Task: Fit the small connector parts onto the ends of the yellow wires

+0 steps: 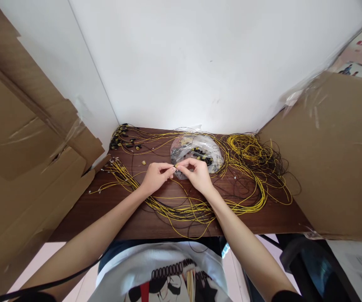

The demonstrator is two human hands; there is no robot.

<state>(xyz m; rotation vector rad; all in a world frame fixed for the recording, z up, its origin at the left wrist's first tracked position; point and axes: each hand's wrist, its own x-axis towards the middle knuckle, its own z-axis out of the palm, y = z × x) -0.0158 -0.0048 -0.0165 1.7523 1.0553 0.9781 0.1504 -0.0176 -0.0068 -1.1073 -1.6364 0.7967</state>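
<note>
My left hand (158, 177) and my right hand (197, 173) meet over the middle of the brown table, fingertips pinched. Between them is a small black and yellow connector (175, 167), mostly covered by the fingers. The left fingers grip its dark side, the right its yellow side. Just behind and under the hands lies a clear plastic bag (214, 147) with several small black and yellow connectors (203, 156) on it or in it. A long bundle of yellow and black wires (181, 213) curves in front of my hands, under the forearms.
Wires with black and yellow connectors (126, 136) are heaped at the back left. A tangled wire coil (250, 147) lies at the right. A loose yellowish piece (143, 162) sits left of the bag. Cardboard walls (26, 138) flank the brown table (130, 228); a white wall stands behind.
</note>
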